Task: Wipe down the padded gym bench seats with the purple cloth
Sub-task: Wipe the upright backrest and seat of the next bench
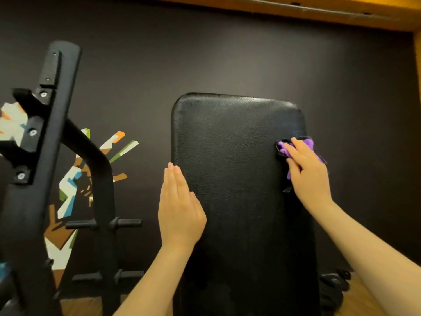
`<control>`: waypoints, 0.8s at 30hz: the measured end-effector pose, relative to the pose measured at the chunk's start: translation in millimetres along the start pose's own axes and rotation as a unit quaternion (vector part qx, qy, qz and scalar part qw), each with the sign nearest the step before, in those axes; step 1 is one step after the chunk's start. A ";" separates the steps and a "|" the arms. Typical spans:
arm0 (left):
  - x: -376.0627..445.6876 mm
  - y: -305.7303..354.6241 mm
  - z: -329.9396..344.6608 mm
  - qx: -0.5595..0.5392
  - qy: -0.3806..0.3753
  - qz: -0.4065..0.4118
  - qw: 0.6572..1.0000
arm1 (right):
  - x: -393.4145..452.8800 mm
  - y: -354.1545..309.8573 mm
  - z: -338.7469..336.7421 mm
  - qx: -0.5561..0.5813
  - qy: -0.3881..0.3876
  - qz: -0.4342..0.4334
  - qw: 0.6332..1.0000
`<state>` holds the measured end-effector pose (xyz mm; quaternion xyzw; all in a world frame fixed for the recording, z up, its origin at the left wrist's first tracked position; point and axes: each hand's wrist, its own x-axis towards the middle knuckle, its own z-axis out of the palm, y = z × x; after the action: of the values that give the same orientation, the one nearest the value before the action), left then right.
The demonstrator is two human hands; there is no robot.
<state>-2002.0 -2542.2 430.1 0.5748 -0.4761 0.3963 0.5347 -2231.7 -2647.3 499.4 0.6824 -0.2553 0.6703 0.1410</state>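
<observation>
The purple cloth (pixel 296 149) sits bunched at the right edge of the bench pad (pixel 237 179), about a third of the way down from its far end, pressed there under the flat, straightened fingers of the right hand (pixel 307 169). The left hand (pixel 180 208) lies flat with its fingers together along the pad's left edge, holding nothing. The pad's long axis runs away from the person, so the unwiped width lies leftward from the cloth, and I judge the right hand, already on it, best placed to sweep across towards the left edge.
</observation>
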 end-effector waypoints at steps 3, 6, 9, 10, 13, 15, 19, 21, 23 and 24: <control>0.4 -1.9 2.3 0.003 0.000 0.008 1.000 | -19.7 -2.7 8.6 -0.011 0.006 0.032 0.999; -0.5 -1.5 2.8 -0.004 -0.001 0.006 1.000 | -52.7 -1.3 11.2 -0.006 0.002 0.047 0.999; 1.1 0.4 -1.0 0.007 -0.005 0.009 1.000 | -64.2 1.7 6.2 -0.012 -0.025 0.050 0.998; 1.3 0.6 -2.3 0.012 -0.008 0.009 1.000 | -61.9 0.4 3.7 -0.006 -0.023 0.049 0.998; -7.8 -2.3 -5.6 0.027 -0.016 0.012 0.999 | -46.3 -27.7 0.2 0.041 0.011 -0.005 0.999; -21.4 -4.3 -7.6 0.024 -0.033 0.002 0.999 | -28.8 -64.3 9.9 0.048 0.017 -0.115 0.992; -32.3 -4.0 -11.9 0.054 -0.085 -0.003 0.995 | 27.6 -133.9 50.1 -0.027 -0.056 -0.313 0.948; -32.1 -3.6 -10.1 0.069 -0.083 -0.013 0.994 | 50.6 -156.3 67.2 -0.071 -0.106 -0.319 0.939; -34.0 -5.5 -8.2 0.043 -0.075 -0.020 0.996 | 58.3 -166.9 81.6 -0.093 -0.136 -0.269 0.949; -35.2 -7.1 -6.3 0.023 -0.063 -0.026 0.997 | 54.4 -169.3 86.8 -0.085 -0.129 -0.249 0.956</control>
<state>-2002.9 -2531.8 395.1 0.6231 -0.4848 0.3562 0.4999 -2069.2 -2561.9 573.1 0.7908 -0.1487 0.4958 0.3267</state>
